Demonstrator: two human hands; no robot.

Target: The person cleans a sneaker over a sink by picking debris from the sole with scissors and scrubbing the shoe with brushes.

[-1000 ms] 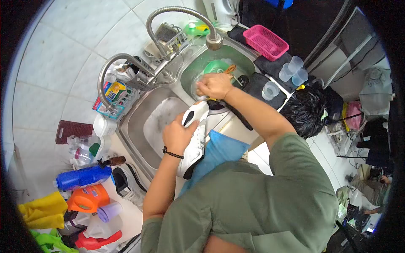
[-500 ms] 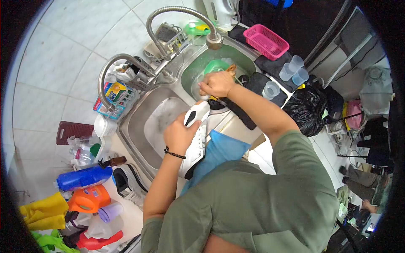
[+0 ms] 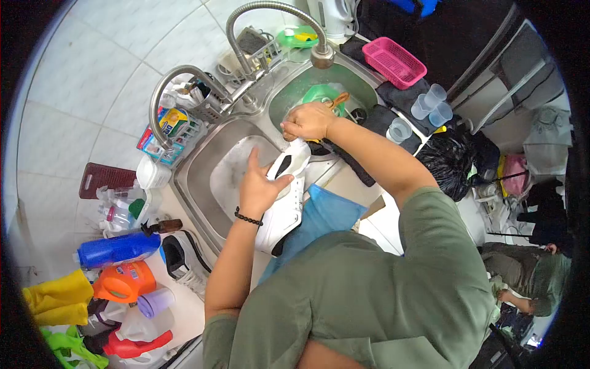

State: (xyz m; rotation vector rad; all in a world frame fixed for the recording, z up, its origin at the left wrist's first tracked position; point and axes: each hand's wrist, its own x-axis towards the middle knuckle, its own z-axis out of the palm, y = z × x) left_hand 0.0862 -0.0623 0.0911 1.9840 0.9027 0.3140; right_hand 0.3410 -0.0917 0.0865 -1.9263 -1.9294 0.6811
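the left hand (image 3: 259, 189) has spread its fingers wider

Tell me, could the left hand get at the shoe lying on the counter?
Probably yes: the left hand looks open, and the shoe on the counter lies uncovered near that forearm, though the hand would have to leave the other shoe it touches.

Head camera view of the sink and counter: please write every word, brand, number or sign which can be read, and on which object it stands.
No text can be read for certain.
Yellow, blue and red packet in the wire rack: large letters, too blurred to quote.
Orange plastic jug: small label, too small to read.
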